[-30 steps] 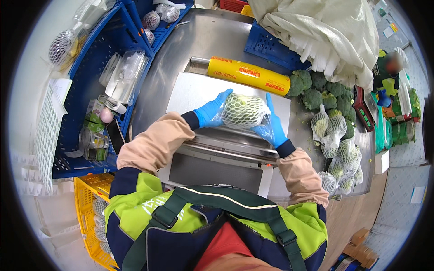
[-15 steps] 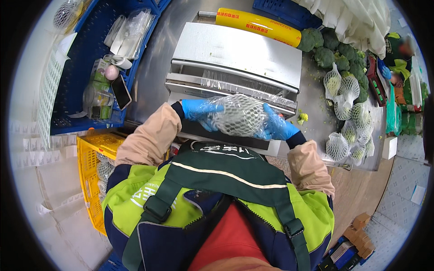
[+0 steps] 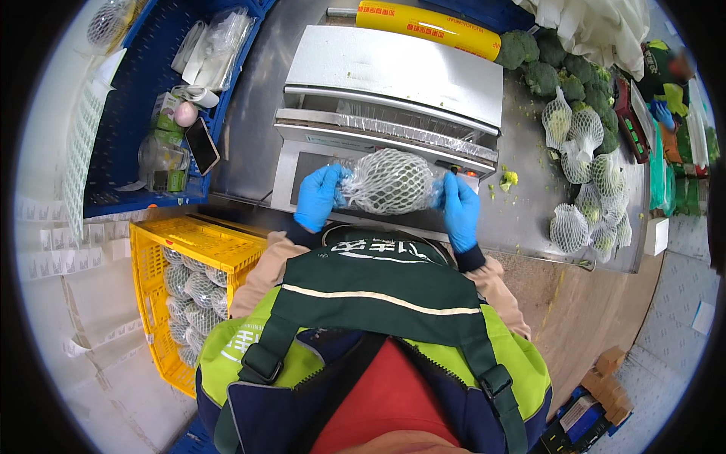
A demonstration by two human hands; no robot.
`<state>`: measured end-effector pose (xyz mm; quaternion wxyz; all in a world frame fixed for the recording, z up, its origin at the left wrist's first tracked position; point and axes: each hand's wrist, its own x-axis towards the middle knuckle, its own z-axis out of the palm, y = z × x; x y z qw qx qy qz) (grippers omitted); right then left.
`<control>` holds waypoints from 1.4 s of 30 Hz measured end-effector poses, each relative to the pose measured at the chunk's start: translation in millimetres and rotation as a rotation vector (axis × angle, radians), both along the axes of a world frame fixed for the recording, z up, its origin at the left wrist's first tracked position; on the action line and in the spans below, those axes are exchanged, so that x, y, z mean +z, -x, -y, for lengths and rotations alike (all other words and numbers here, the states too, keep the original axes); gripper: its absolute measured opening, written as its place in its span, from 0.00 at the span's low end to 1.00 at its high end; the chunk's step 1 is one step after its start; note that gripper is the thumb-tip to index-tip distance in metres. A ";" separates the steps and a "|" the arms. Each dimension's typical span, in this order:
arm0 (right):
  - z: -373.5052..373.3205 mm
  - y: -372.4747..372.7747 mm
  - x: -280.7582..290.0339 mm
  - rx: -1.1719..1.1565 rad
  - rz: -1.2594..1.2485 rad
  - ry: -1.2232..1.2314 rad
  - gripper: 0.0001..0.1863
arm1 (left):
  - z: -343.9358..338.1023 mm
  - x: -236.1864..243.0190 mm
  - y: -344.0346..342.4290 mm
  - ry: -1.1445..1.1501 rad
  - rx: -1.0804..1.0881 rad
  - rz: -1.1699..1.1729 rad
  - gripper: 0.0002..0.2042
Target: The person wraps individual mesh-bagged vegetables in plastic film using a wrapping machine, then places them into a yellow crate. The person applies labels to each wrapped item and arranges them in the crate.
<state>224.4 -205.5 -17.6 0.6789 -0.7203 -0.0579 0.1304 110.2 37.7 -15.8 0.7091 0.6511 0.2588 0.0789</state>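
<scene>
Steel worktop [image 3: 514, 228] in a crowded packing corner, with a blue crate [image 3: 113, 163] at left and, lower down, a yellow crate [image 3: 198, 236] of netted produce [image 3: 200, 291]. On it, a white-topped film-wrapping machine [image 3: 393, 72], backed by a yellow roll of cling film [image 3: 427, 26]. Off to the right, loose broccoli heads [image 3: 541, 79], small green scraps [image 3: 509, 179] and a cluster of netted heads [image 3: 569, 227].

Between the left hand [image 3: 320, 198] and the right hand [image 3: 460, 212], both blue-gloved, a net-sleeved vegetable head [image 3: 391, 181], probably broccoli, in clear film [image 3: 345, 180], over the front of the machine. Cannot tell whether touching the surface beneath or just above it. Left fingers curled closed on clear film at one end; right fingers pinching it at the other.

Looks like the wrapping step, with film ends drawn sideways and not yet tucked flat. Seems to call for even tension at both ends, then folding the tails snugly underneath without tearing.
</scene>
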 end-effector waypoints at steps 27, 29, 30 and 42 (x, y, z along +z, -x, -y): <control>7.0 140.8 -100.6 0.462 -0.173 0.218 0.16 | 94.0 -156.4 68.5 0.388 -0.935 -0.415 0.10; -26.5 100.9 -31.9 0.918 -0.006 0.978 0.18 | 87.4 -144.8 76.5 0.491 -0.954 -0.401 0.11; -31.4 94.7 -14.8 0.755 0.096 0.757 0.17 | 84.2 -138.4 80.1 0.537 -0.966 -0.399 0.11; -43.3 60.4 116.4 0.932 -0.802 -0.004 0.22 | 65.5 -55.2 86.3 0.798 -0.498 -0.008 0.17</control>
